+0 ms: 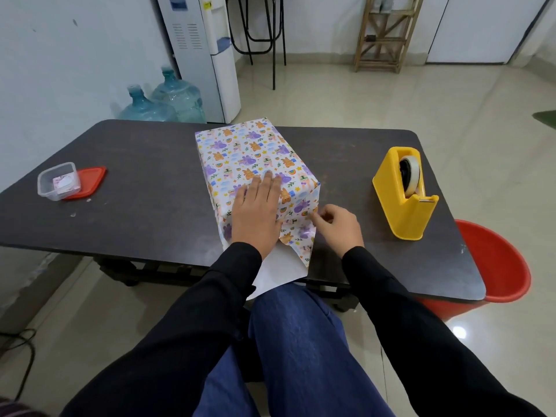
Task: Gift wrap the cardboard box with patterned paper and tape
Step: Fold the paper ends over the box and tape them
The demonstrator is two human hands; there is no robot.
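Cardboard box point(252, 145): sits mid-table with its long side running away from me. Its top and sides are covered in patterned paper point(296, 236), and I see no bare cardboard.
Near end: the paper is not yet closed. A printed flap hangs toward me, and its white underside point(279, 269) runs over the table edge toward my lap.
Left grip point(255, 212): flat on the near top of the box, fingers straight and together, pressing the paper down and clasping nothing.
Right grip point(338, 225): fingers curled, thumb and forefinger pinching the paper's fold at the box's near right corner.
Table point(144, 176): dark, with rounded corners.
Right of box: one yellow tape dispenser point(400, 206), well apart from the box, holding one tape roll point(411, 173). Nothing lies between it and the right grip.
Left of box: one clear plastic container point(45, 183), open, touching one red lid point(90, 180). Something small and pinkish lies inside; I cannot tell what.
In the way: my left grip and sleeve hide the middle of the box's near end.
Floor: one red bucket point(499, 266) at the table's right corner, partly hidden by the table. Two blue water jugs point(177, 96) stand behind the far left edge, beside one white water dispenser point(210, 55). One wooden rack point(385, 37) stands by the far wall.
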